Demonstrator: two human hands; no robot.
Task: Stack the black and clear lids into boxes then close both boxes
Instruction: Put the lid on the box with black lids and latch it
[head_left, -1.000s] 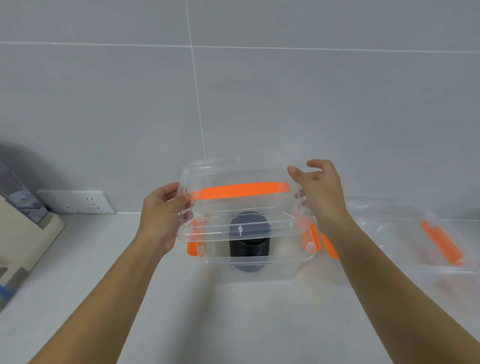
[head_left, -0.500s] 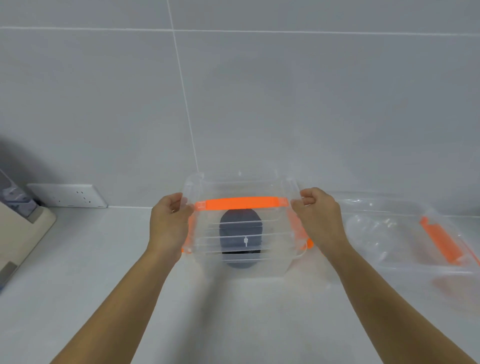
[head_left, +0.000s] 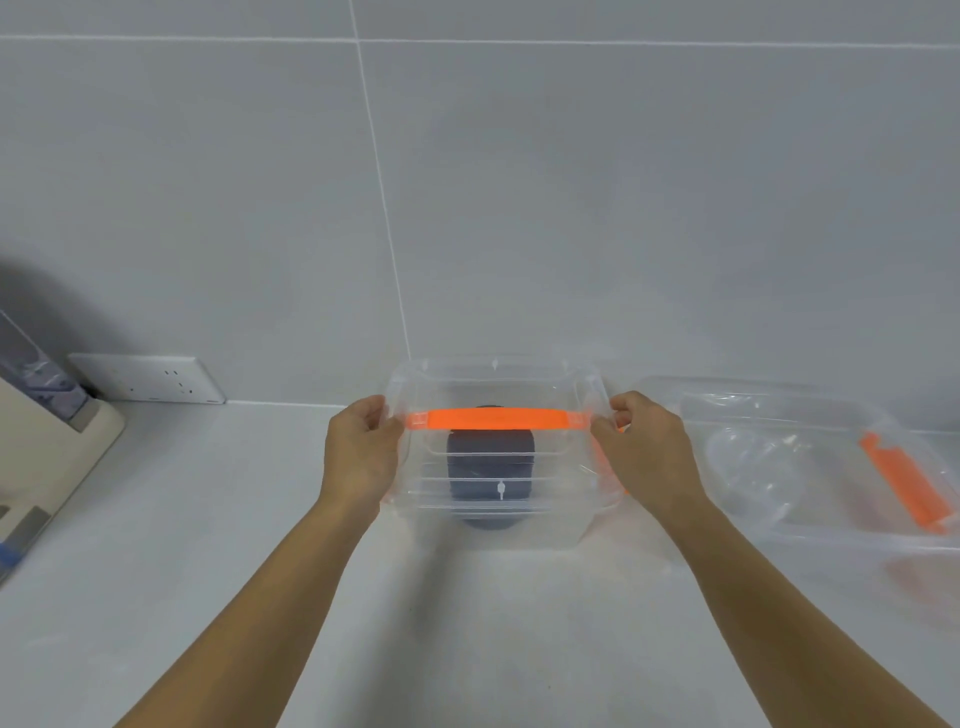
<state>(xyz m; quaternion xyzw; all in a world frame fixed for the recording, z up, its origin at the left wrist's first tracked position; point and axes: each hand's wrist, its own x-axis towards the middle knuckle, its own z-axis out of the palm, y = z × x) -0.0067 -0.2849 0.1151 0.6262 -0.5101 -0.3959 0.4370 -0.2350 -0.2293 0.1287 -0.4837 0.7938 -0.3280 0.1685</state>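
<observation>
Closing is under way: left hand (head_left: 361, 452) and right hand (head_left: 641, 449) clench the cover (head_left: 498, 457) onto the box (head_left: 493, 525) of black lids (head_left: 491, 470) on the tabletop (head_left: 208, 519); latching likely follows.

A white wall socket (head_left: 145, 378) sits low on the tiled wall (head_left: 571, 208); a beige appliance (head_left: 47, 447) stands left.

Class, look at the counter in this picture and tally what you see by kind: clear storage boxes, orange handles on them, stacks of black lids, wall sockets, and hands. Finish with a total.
Clear storage boxes: 2 (centre box, right box)
Orange handles: 2 (centre, right)
Stacks of black lids: 1
Wall sockets: 1
Hands: 2 (left hand, right hand)
Total: 8
</observation>
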